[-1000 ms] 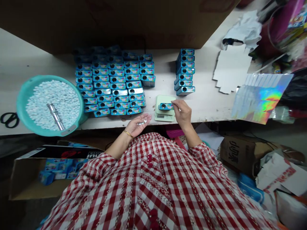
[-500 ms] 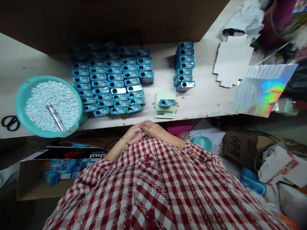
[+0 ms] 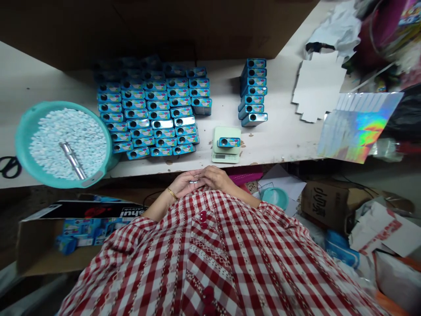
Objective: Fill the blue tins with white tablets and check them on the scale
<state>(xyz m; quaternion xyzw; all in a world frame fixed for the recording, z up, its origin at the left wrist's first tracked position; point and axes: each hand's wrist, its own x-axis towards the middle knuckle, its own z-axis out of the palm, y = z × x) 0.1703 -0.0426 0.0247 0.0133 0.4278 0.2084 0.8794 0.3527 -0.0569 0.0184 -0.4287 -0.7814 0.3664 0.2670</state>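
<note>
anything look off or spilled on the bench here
Nothing is spilled. One oddity: in the big block of blue boxes, a few show a plain silvery face instead of the printed label. A few brown stains mark the table beside the scale.

1. Left hand and right hand meet below the near table edge; a white bit shows between the fingers, too small to identify.
2. Scissors cut off by the left edge; only the handles show.
3. Far rows of the blue tins sit in shadow under the overhang; can't count them.
4. Scale display too small to read.
5. Label print on the tin on the scale unreadable.
6. Far-right clutter blurred and cropped.
</note>
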